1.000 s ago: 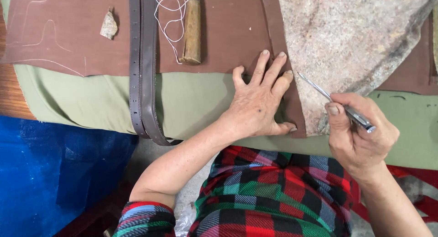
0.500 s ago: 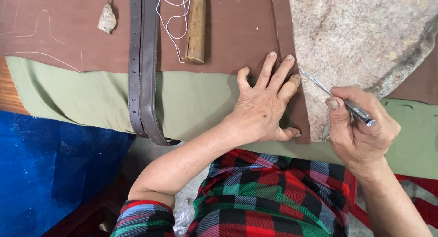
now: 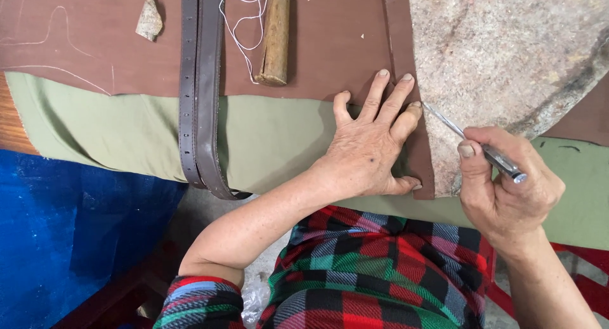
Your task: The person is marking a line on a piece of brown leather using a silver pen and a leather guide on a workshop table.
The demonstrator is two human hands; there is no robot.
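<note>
My left hand [image 3: 371,148] flat, fingers spread, pressing brown fabric strip [image 3: 412,113]. My right hand [image 3: 507,183] pinches metal awl [image 3: 472,142], tip beside strip's right edge.

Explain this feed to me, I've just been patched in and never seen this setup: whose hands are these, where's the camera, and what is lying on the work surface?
There is no machine here. A person works with two bare hands, and the single camera sits on that person's head, looking down, so the plaid clothing at the bottom is their own.

The left hand lies flat with fingers spread, pressing down a brown sheet of material where its edge meets a grey felt-like pad. The right hand has its grip closed on a slim metal pointed tool, with the tip at the brown strip's edge, close to the left fingertips.

Under the brown sheet lies olive green cloth. Further left on the sheet are a dark brown belt with holes, a wooden handle with white thread beside it, and a small pale chip, possibly chalk. Pale drawn lines mark the sheet's far left.
</note>
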